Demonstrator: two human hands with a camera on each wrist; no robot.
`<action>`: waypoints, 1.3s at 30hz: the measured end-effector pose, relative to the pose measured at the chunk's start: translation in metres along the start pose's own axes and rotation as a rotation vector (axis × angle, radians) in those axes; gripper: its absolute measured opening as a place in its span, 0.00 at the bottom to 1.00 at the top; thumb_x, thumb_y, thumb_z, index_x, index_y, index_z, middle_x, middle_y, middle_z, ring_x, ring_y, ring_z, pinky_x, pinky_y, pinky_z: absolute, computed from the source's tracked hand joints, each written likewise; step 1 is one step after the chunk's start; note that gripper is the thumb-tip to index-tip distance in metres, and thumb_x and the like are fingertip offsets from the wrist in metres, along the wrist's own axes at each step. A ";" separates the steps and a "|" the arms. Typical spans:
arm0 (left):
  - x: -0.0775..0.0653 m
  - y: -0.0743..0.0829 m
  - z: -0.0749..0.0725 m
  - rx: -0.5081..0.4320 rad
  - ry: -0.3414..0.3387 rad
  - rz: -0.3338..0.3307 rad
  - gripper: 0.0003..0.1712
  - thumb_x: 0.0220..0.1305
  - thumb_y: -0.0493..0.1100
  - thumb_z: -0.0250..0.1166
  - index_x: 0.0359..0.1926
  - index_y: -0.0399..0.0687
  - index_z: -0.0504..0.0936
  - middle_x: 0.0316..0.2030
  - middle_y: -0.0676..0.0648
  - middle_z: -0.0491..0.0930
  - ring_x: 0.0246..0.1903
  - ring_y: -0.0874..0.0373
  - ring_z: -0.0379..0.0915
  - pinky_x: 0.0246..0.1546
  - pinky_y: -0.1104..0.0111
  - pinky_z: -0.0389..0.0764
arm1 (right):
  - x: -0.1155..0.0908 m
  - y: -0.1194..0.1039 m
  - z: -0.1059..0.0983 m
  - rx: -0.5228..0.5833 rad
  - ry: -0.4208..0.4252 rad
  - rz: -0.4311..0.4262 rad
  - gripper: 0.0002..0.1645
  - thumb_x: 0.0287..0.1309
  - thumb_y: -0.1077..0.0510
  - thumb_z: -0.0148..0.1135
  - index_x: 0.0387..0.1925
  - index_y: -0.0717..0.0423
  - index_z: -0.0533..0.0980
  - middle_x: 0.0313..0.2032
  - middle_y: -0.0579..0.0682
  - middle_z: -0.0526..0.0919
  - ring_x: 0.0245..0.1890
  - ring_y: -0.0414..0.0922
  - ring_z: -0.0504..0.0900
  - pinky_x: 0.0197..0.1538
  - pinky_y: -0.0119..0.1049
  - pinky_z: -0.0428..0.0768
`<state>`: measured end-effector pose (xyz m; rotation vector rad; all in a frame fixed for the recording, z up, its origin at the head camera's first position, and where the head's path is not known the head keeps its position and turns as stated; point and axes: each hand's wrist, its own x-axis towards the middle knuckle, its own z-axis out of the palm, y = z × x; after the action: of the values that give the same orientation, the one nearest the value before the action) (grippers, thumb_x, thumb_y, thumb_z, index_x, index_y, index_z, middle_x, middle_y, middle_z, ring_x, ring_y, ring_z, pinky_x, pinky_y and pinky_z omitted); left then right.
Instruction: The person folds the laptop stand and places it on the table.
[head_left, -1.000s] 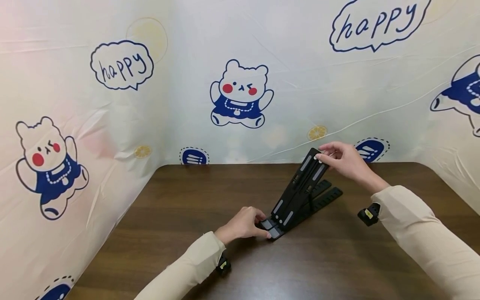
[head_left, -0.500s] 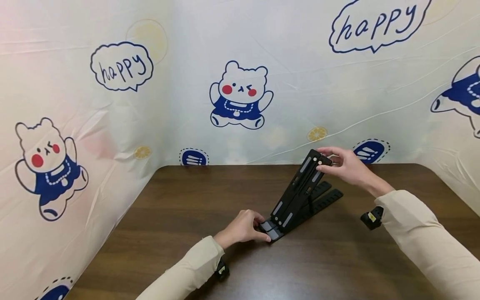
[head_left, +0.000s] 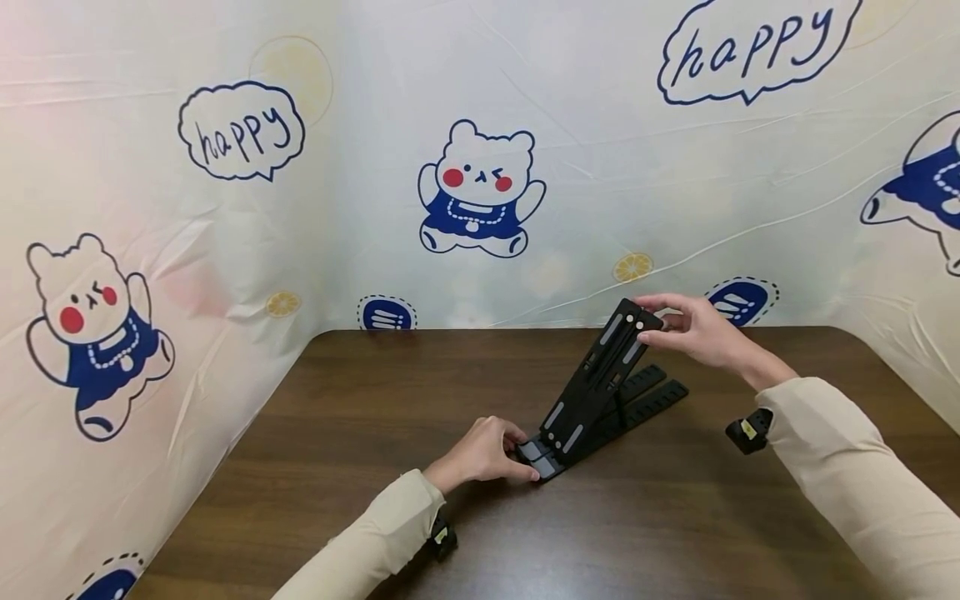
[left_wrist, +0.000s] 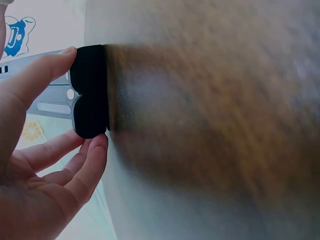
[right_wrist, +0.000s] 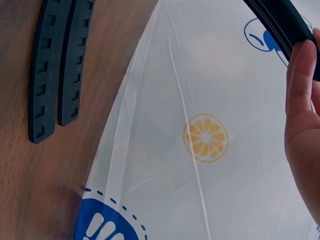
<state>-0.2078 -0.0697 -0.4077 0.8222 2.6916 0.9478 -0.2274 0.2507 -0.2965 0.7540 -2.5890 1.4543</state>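
Observation:
A black folding laptop stand (head_left: 592, 377) stands on the table, its upper panel with grey pads tilted steeply up and to the right. Its two notched base arms (right_wrist: 44, 75) lie flat on the wood, pointing back right. My left hand (head_left: 487, 452) holds the low front end between thumb and fingers. The left wrist view shows the rounded black lip (left_wrist: 90, 92) at that end, with the thumb on one side and fingertips on the other. At the raised top end, my right hand (head_left: 693, 331) grips the panel's edge between thumb and fingers.
The dark wooden table (head_left: 337, 400) ends at a pale printed sheet (head_left: 345, 167) hung behind and along the sides. Black wrist cameras (head_left: 748, 431) sit at both cuffs.
Compared with a second ago, my right thumb and fingers have shifted slightly down and right along the panel's top end. The stand and my left hand stay almost in place.

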 end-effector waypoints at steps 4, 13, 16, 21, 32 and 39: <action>0.000 0.000 0.000 -0.003 0.001 0.009 0.28 0.31 0.53 0.76 0.34 0.40 0.82 0.30 0.50 0.80 0.28 0.63 0.73 0.30 0.75 0.74 | 0.000 0.001 0.005 -0.026 0.059 -0.019 0.26 0.52 0.65 0.60 0.53 0.68 0.66 0.50 0.65 0.69 0.20 0.34 0.71 0.22 0.28 0.71; 0.001 -0.002 -0.003 -0.016 -0.016 0.010 0.29 0.32 0.52 0.75 0.37 0.39 0.81 0.33 0.48 0.80 0.31 0.61 0.75 0.32 0.75 0.74 | 0.001 -0.008 0.013 -0.149 0.151 0.004 0.20 0.52 0.63 0.60 0.48 0.66 0.70 0.43 0.62 0.73 0.23 0.38 0.79 0.24 0.30 0.77; 0.001 -0.004 -0.004 -0.015 -0.023 0.017 0.30 0.32 0.52 0.75 0.38 0.39 0.81 0.34 0.47 0.80 0.32 0.61 0.75 0.33 0.75 0.74 | 0.002 -0.011 0.015 -0.189 0.175 0.011 0.19 0.52 0.63 0.61 0.45 0.67 0.72 0.40 0.62 0.73 0.22 0.38 0.79 0.22 0.30 0.76; 0.003 -0.009 -0.006 -0.024 -0.039 0.033 0.29 0.33 0.50 0.74 0.38 0.40 0.81 0.34 0.48 0.80 0.32 0.61 0.74 0.34 0.75 0.74 | 0.001 -0.013 0.018 -0.274 0.236 0.013 0.14 0.51 0.61 0.61 0.40 0.63 0.74 0.29 0.56 0.76 0.17 0.41 0.77 0.19 0.30 0.73; 0.013 -0.023 -0.011 -0.074 -0.056 0.070 0.27 0.36 0.46 0.73 0.41 0.39 0.80 0.39 0.47 0.79 0.37 0.60 0.74 0.40 0.73 0.74 | -0.005 -0.018 0.026 -0.358 0.354 -0.038 0.10 0.51 0.64 0.60 0.37 0.64 0.75 0.15 0.49 0.76 0.11 0.37 0.73 0.16 0.30 0.68; 0.022 -0.027 -0.017 -0.110 -0.066 0.074 0.28 0.39 0.43 0.72 0.44 0.36 0.77 0.42 0.44 0.77 0.40 0.54 0.74 0.44 0.67 0.74 | -0.006 -0.023 0.029 -0.403 0.420 -0.031 0.09 0.48 0.65 0.59 0.35 0.66 0.76 0.17 0.51 0.77 0.10 0.34 0.73 0.20 0.26 0.69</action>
<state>-0.2437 -0.0846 -0.4108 0.9190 2.5446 1.0547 -0.2071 0.2188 -0.2963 0.3849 -2.4043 0.9081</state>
